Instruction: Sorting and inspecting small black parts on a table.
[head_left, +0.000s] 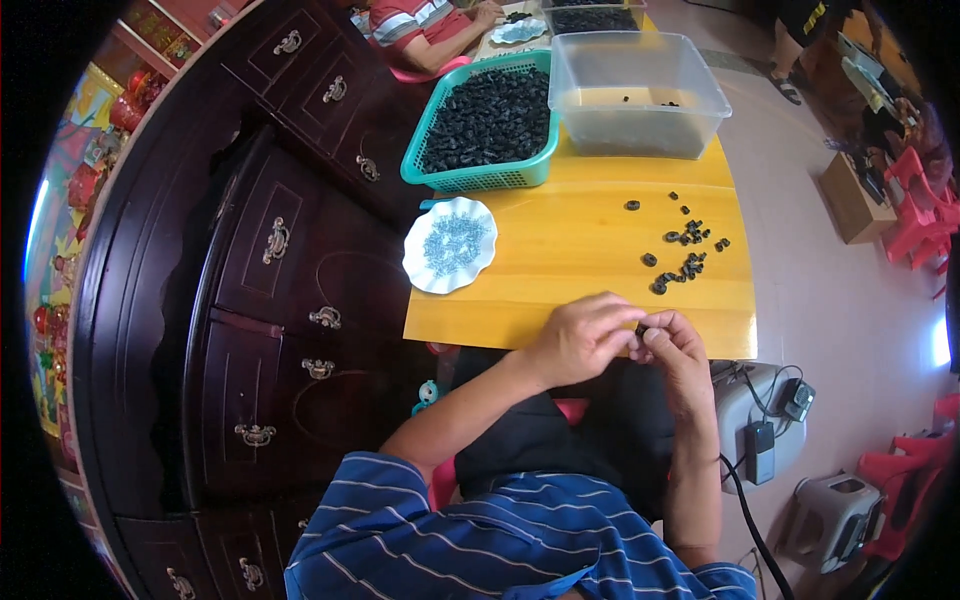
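Both my hands meet just above the near edge of the yellow table. My right hand (678, 350) pinches a small black plastic piece (642, 330) between thumb and forefinger. My left hand (585, 340) comes in from the left with its thumb and fingertips drawn together against that piece; whatever they grip is too small to make out. Beyond my hands, several loose black pieces (690, 268), some ring-like, lie scattered on the table's right side. At the left edge, a white scalloped plate (417, 272) holds a heap of small clear pieces (455, 243).
Farther back stand a teal basket (480, 181) full of black pieces and a clear plastic bin (640, 135) with a few bits inside. Dark wooden drawers (300, 250) line the left. A person (420, 40) works at the far end. A grey stool (770, 400) with devices stands right.
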